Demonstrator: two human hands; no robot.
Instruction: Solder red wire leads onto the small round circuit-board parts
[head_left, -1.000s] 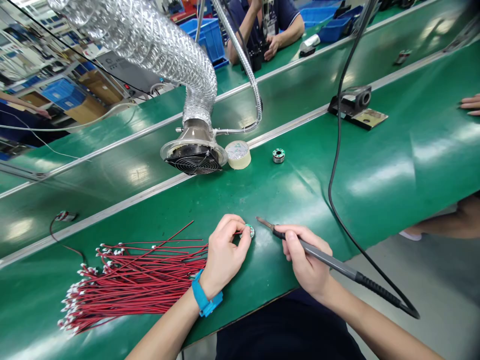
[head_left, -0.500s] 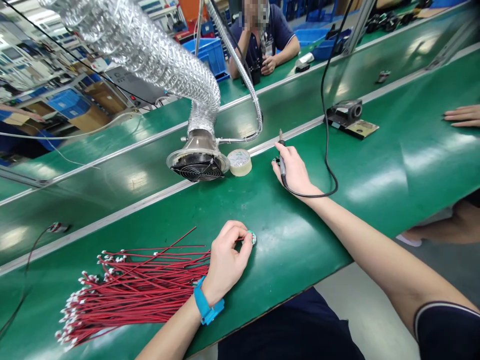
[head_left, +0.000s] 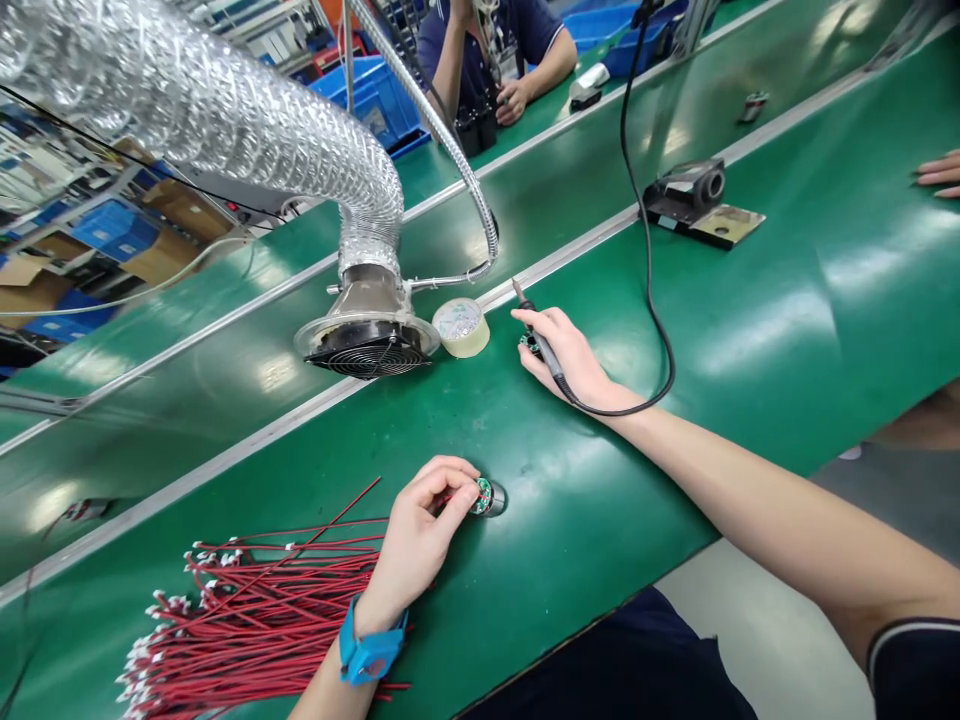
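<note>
Red wires point(head_left: 262, 630) with white connectors lie massed beside the left forearm, presumably for an easy reach. The left hand point(head_left: 421, 525) has thumb and forefinger pressed together, seemingly pinching a red lead point(head_left: 445, 499), likely to steady it against the small metal cylinder point(head_left: 496, 499). That cylinder sits on the green bench point(head_left: 570, 520) just at the fingertips, right of the pinch, its green board turned toward the hand.

Farther out, the right hand point(head_left: 562, 358) curls around a soldering iron point(head_left: 546, 350), its tip aimed away from the body, probably to keep it clear of the fingers. Thumb and forefinger also flank a second board-topped piece point(head_left: 529, 343); whether they squeeze it I cannot tell. The slack cord point(head_left: 646, 255) allows that reach. Beyond lie a tape roll point(head_left: 463, 330) and a grilled fan point(head_left: 369, 352) on foil ducting point(head_left: 292, 140), perhaps hung low to draw fumes.
</note>
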